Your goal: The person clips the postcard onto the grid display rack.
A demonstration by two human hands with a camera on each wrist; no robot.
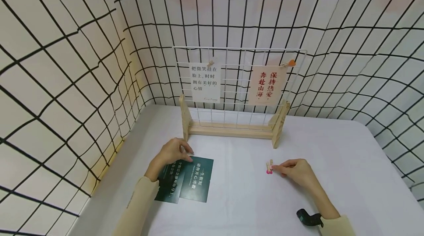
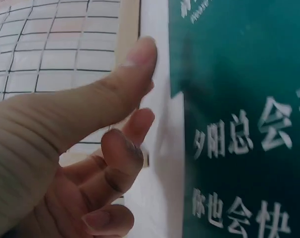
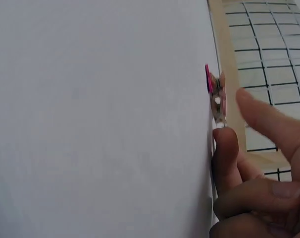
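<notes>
My left hand [image 1: 172,151] hovers at the top edge of two dark green cards with white writing. The right-hand card [image 1: 197,179] overlaps the left-hand card [image 1: 170,184]. In the left wrist view, thumb and curved fingers [image 2: 123,148] are apart with nothing between them, beside the green card [image 2: 239,64]. My right hand [image 1: 296,169] reaches to small wooden clothespins [image 1: 269,166], one with a pink ornament, on the white table. In the right wrist view, the index fingertip is close by the clothespin [image 3: 218,99], with the thumb apart; whether it touches cannot be told.
A white wire grid rack on a wooden stand [image 1: 230,131] stands at the back. A white card [image 1: 205,85] and a pink card [image 1: 267,87] hang from it by clothespins. Black wire mesh [image 1: 243,27] walls the table [image 1: 238,206] on its back and sides.
</notes>
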